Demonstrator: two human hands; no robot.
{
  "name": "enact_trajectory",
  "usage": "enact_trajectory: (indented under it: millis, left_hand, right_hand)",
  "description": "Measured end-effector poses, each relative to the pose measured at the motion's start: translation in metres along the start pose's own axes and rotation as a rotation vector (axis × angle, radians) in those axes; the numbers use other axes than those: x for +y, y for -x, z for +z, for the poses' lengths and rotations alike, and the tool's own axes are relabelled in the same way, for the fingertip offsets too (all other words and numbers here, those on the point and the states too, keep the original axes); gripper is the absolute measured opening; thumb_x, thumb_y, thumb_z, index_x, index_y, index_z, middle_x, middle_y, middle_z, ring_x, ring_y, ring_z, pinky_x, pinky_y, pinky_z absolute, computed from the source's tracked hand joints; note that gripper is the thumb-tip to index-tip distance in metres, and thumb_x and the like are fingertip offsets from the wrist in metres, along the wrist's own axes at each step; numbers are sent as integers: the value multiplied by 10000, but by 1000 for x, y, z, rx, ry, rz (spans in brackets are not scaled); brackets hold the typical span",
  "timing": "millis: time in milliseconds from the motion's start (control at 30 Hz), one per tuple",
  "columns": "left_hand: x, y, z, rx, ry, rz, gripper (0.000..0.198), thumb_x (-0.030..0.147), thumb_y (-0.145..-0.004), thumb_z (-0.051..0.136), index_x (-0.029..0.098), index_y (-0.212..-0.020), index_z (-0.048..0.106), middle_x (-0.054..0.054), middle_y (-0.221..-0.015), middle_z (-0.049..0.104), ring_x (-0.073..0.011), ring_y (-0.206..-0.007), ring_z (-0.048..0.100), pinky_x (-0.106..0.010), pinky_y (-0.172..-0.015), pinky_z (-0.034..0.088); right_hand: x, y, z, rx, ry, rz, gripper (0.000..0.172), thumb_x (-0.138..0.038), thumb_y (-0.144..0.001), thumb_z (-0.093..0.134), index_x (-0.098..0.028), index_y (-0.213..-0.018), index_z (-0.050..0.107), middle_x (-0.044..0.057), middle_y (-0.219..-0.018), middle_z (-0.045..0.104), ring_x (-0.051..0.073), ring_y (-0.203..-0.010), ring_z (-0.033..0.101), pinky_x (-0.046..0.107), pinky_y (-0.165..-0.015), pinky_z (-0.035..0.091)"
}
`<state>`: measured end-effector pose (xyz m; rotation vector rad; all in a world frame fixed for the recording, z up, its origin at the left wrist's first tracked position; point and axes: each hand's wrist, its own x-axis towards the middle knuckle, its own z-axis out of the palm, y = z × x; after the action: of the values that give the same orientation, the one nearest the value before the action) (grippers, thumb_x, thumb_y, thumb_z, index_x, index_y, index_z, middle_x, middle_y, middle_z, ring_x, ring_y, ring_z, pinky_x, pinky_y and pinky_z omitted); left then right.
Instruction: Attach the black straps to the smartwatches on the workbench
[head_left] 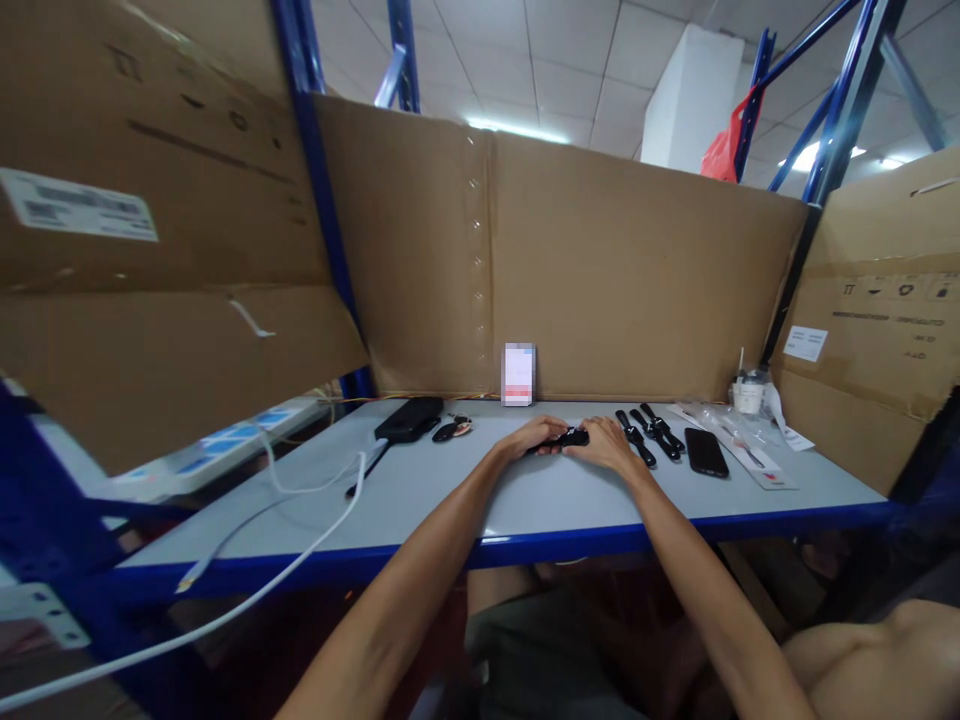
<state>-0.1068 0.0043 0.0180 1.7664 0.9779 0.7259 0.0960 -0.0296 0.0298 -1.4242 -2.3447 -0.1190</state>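
Observation:
On the grey tabletop (442, 500), a black wristwatch (575, 437) with a dark strap lies between my two hands. My left hand (534, 434) is closed on its left strap end, fingers bent over it. From the other side my right hand (604, 443) grips the watch near its case, thumb and fingers together. Parts of the strap are hidden beneath my fingers. Just right of my right hand lie several similar black watches (636, 440), stretched out flat side by side.
A phone (519, 375) with a lit screen leans on the cardboard back wall (637, 270). Right stand a dark phone (706, 453), plastic packaging (739, 445) and a white cup (748, 392). Left are a black case (409, 419), keys (452, 429) and a white cable (300, 560) crossing the table edge.

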Motion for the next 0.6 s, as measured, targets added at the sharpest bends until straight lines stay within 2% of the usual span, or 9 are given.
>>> enact_trajectory:
  millis: [133,267,433,600]
  left_hand:
    - [-5,-5,1,47,26,7,334,457,-762,647,140,-865,657,18,-559,561,-83,-415,406,-227,-411,212]
    - [-6,-7,3,73,25,2,347,476,-784,632,142,-866,669,36,-507,522,-82,-386,370,-225,-405,196]
    - [-2,-7,5,65,5,25,336,482,-790,623,148,-815,651,39,-501,522,-77,-383,373,-221,-407,201]
    - [-1,-7,6,67,-7,55,300,462,-799,605,167,-744,603,43,-470,502,-74,-362,342,-224,-400,188]
  right_hand:
    - [-12,5,1,40,109,-47,630,-640,-919,642,-82,-1200,726,231,-1219,721,349,-1220,606,427,-1061,364]
    - [-13,5,2,41,133,-54,583,-600,-963,586,-88,-1212,711,222,-1231,717,345,-1219,599,434,-1052,360]
    - [-10,3,2,26,139,-44,532,-550,-960,590,-92,-1203,709,213,-1235,718,339,-1224,595,422,-1060,351]
    - [-18,5,4,44,142,9,469,-457,-929,626,-95,-1218,698,216,-1240,715,332,-1223,592,420,-1087,329]
